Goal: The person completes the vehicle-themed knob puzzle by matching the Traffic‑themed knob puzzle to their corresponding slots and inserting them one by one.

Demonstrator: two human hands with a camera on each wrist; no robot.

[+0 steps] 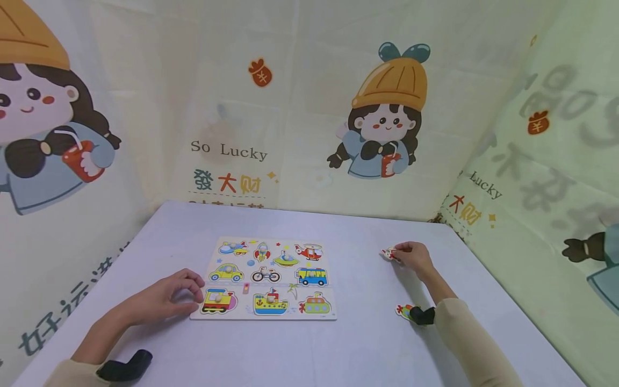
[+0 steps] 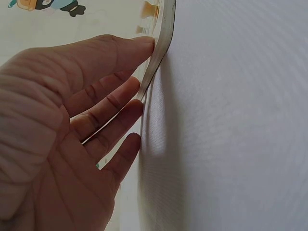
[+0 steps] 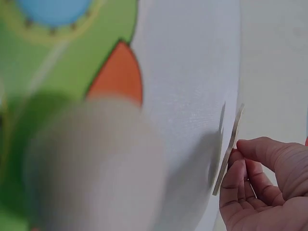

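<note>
The pegged puzzle board (image 1: 263,318) lies flat on the table, printed with vehicles. At its left edge, my left hand (image 1: 164,296) rests with gently bent fingers. In the left wrist view, the thumb (image 2: 127,50) and fingertips touch the board's thin edge (image 2: 163,45). Right of the board, my right hand (image 1: 413,258) pinches a small red and white puzzle piece (image 1: 387,254). The right wrist view shows this piece (image 3: 227,156) edge-on, slightly above the table; its picture is hidden there. Nearer the right forearm lies a green puzzle piece with a red tail (image 1: 402,310).
A white cloth covers the table (image 1: 358,344). Printed curtains (image 1: 309,107) stand behind it and along both sides. A black wrist mount (image 1: 422,316) partly hides the green piece. In the right wrist view, that piece's pale knob (image 3: 96,163) looms blurred up close.
</note>
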